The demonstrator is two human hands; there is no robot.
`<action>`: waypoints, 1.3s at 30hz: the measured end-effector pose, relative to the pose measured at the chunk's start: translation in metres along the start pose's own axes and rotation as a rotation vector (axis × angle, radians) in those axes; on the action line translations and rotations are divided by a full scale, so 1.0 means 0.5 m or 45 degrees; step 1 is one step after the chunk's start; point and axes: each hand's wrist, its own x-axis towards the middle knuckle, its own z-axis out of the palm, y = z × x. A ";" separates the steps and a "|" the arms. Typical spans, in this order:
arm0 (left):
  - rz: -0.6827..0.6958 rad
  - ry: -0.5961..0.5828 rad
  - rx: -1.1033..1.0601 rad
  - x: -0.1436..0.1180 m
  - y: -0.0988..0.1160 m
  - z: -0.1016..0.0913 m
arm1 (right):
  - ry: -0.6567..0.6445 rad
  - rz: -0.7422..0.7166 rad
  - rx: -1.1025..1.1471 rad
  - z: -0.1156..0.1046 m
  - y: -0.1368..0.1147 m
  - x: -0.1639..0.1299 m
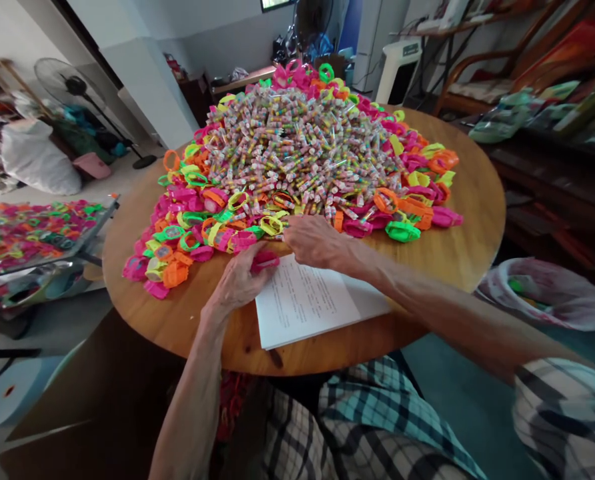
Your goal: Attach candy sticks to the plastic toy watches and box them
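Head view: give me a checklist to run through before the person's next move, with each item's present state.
1. Pink plastic piece in the left hand: ok, it shows at the fingers.
2. Right hand grip: cannot tell, its fingertips are hidden at the pile's near edge.
3. Paper stack supported: ok, it lies on the round table.
4. Paper stack uncovered: not ok, the right forearm crosses over part of it.
5. Wrapped rolls on the table: ok, heaped beyond both hands.
6. Coloured plastic bands sorted by colour: not ok, colours are mixed.
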 end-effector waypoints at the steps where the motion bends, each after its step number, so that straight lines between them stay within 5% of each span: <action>1: 0.013 0.018 -0.008 -0.003 -0.001 0.000 | -0.002 0.002 0.022 0.000 -0.005 -0.012; 6: 0.046 0.011 -0.046 -0.007 -0.007 0.000 | -0.030 0.008 0.170 0.003 -0.023 -0.060; 15: 0.051 0.033 -0.066 -0.014 -0.011 0.005 | -0.102 -0.157 0.070 -0.004 -0.023 -0.052; 25: 0.103 0.131 0.017 -0.016 -0.017 0.012 | 0.130 0.087 0.412 0.039 -0.031 -0.076; 39: 0.132 0.090 -0.004 -0.013 -0.013 0.015 | 0.368 -0.048 0.516 0.082 -0.045 -0.078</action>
